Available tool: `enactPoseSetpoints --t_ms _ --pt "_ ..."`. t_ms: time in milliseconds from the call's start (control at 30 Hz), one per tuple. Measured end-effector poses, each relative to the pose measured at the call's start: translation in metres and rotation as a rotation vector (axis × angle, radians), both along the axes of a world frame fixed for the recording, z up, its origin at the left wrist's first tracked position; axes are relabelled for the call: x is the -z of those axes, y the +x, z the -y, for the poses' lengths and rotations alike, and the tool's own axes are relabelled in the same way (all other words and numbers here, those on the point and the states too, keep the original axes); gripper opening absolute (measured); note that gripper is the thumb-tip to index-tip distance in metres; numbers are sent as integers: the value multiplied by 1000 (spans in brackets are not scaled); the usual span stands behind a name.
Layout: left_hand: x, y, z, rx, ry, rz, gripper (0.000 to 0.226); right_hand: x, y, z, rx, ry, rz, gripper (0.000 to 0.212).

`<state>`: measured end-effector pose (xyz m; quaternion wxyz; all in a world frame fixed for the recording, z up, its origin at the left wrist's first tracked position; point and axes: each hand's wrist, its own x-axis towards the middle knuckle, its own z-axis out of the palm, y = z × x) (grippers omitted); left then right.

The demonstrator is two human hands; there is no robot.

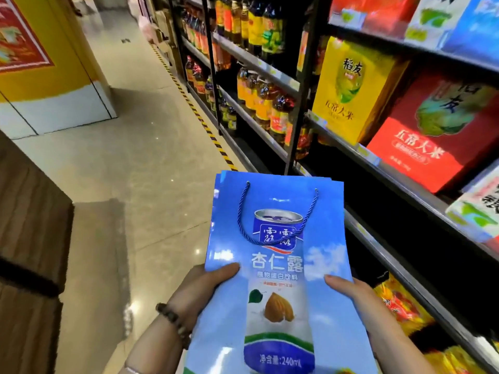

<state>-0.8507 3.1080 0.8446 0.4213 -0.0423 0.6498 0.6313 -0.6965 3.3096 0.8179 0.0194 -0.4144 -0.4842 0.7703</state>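
A flat blue paper gift bag (278, 265) with a blue cord handle, a printed drink can and an almond picture is held out in front of me, low in the middle of the view. My left hand (201, 284) grips its left edge, thumb on the printed face and fingers hidden behind. My right hand (351, 291) grips the right edge the same way. A bead bracelet sits on my left wrist. More than one bag seems stacked, since a second edge shows at the top.
Dark metal shelves (383, 171) run along the right, with cooking oil bottles (267, 109) farther back and yellow (348, 90) and red rice boxes (437, 133) closer. A glossy tiled aisle (129, 147) stretches ahead. Brown cartons (29, 238) stand at the left, a yellow pillar (54, 63) beyond.
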Motion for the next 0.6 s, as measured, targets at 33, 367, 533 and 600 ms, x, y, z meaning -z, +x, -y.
enactPoseSetpoints --t_ms 33,367,533,600 --pt "3 -31 -10 40 -5 6 22 1 -21 -5 37 13 2 20" --pt "37 -175 -117 253 -48 163 26 20 -112 -61 308 -68 34 18" --pt "66 -241 -205 394 -99 178 25 67 -164 -123 457 -78 58 62" --pt "78 -263 -246 435 -103 219 31 88 -182 -157 522 -38 67 65"
